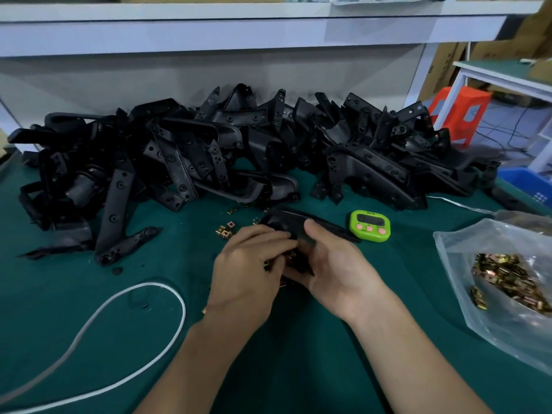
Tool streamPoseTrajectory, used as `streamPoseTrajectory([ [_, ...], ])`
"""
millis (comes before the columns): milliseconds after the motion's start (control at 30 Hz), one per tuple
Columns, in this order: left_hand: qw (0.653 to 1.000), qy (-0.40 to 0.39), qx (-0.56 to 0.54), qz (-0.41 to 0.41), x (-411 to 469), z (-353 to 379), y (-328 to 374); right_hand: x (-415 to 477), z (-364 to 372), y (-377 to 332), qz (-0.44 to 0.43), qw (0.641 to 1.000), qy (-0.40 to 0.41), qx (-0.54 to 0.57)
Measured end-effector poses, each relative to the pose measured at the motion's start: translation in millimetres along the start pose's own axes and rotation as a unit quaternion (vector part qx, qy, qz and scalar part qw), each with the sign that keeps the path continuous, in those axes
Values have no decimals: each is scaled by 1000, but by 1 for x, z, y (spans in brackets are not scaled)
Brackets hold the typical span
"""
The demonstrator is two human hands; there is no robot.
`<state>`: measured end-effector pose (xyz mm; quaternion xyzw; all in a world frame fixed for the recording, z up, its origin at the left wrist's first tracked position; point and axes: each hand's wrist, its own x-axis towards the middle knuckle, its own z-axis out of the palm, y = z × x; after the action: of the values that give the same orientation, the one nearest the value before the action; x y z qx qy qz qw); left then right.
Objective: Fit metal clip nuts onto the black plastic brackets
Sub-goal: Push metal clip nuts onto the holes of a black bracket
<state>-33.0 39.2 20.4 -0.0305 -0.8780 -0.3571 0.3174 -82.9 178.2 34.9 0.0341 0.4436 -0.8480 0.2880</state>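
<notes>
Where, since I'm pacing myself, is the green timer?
Head view: the green timer sits right of centre, just beyond the right hand, left of the clip-nut bag.

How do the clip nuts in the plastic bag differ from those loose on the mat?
The bagged clip nuts are many, heaped inside the clear bag at right; the loose clip nuts are few, scattered on the green mat. Both look brass-coloured.
</notes>
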Motion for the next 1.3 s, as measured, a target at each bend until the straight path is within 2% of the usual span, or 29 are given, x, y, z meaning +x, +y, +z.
streamPoseTrajectory([
  [67,999,-4,-39,-31,1,-2,2,1,0,1,-8,1000,27,-1],
  [233,992,32,-90,-86,7,-12,3,-1,0,1,-20,999,31,19],
  [367,974,-40,-160,-153,12,-15,0,0,2,1,-25,999,14,29],
  [467,956,-60,-223,-183,13,-14,-2,0,2,2,-24,999,13,31],
  [600,944,-62,-270,-179,14,-15,-5,-1,0,1,-27,999,7,35],
  [733,917,-72,-353,-173,17,-21,-8,-3,-2,-2,-40,999,-6,31],
  [833,923,-61,-342,-167,17,-21,-7,-6,-2,-4,-55,998,-4,-12],
  [900,926,-41,-331,-179,17,-19,-6,-6,0,-5,-89,991,35,-94],
  [1000,931,3,-306,-199,18,-17,-6,-5,-1,-6,-169,960,100,-198],
  [1133,940,40,-282,-188,15,-18,-3,-9,-1,-5,-251,909,78,-323],
  [1200,945,48,-276,-167,15,-20,-2,-11,1,-5,-258,912,79,-309],
  [1300,962,25,-238,-132,17,-24,-5,-15,4,-8,-246,944,72,-208],
])
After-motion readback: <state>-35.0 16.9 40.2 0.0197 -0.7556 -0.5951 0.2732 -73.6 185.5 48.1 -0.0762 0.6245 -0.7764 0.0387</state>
